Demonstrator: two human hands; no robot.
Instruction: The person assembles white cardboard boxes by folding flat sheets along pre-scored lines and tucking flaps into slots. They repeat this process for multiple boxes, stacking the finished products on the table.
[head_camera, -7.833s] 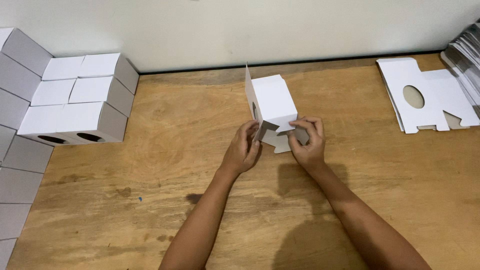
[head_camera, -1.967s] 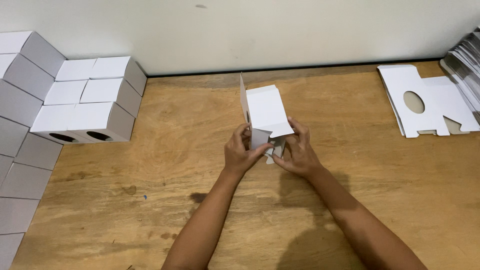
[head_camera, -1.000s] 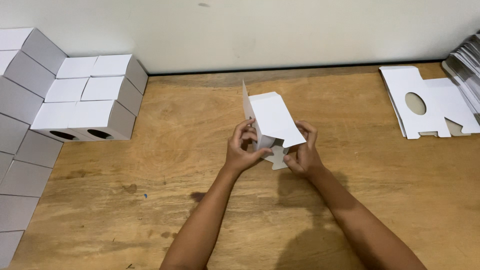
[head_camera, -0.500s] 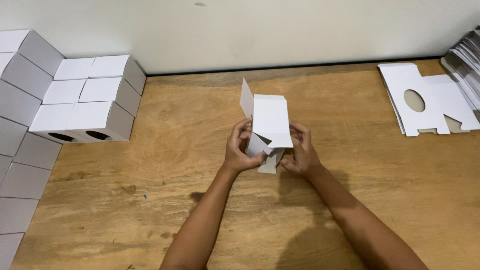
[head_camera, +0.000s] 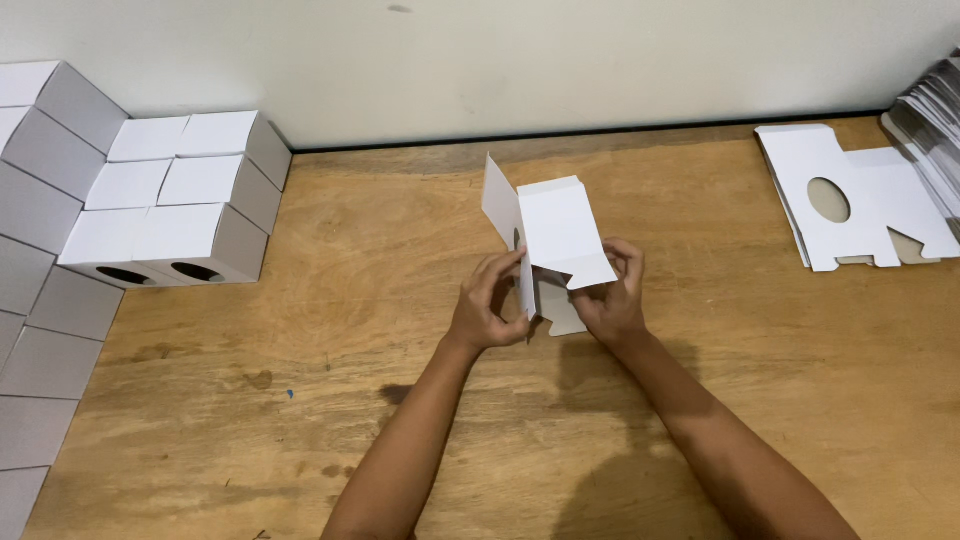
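Both of my hands hold a small white cardboard box (head_camera: 556, 230) above the middle of the wooden table (head_camera: 330, 420). The box is partly folded, its near end open with flaps hanging loose and one flap standing up at its far left. My left hand (head_camera: 487, 304) grips the box's left side near the bottom flaps. Fingers of my right hand (head_camera: 612, 298) pinch the right bottom corner, with a grey inner flap showing between the two hands.
Finished white boxes (head_camera: 170, 205) are stacked at the left along the wall, two showing oval holes. More grey-sided boxes (head_camera: 40, 300) run down the left edge. A pile of flat die-cut blanks (head_camera: 860, 205) with an oval hole lies at the far right.
The box has been turned and tilted between my hands over the last seconds, and its bottom flaps are being folded. My hands stay at the same spot on the table.
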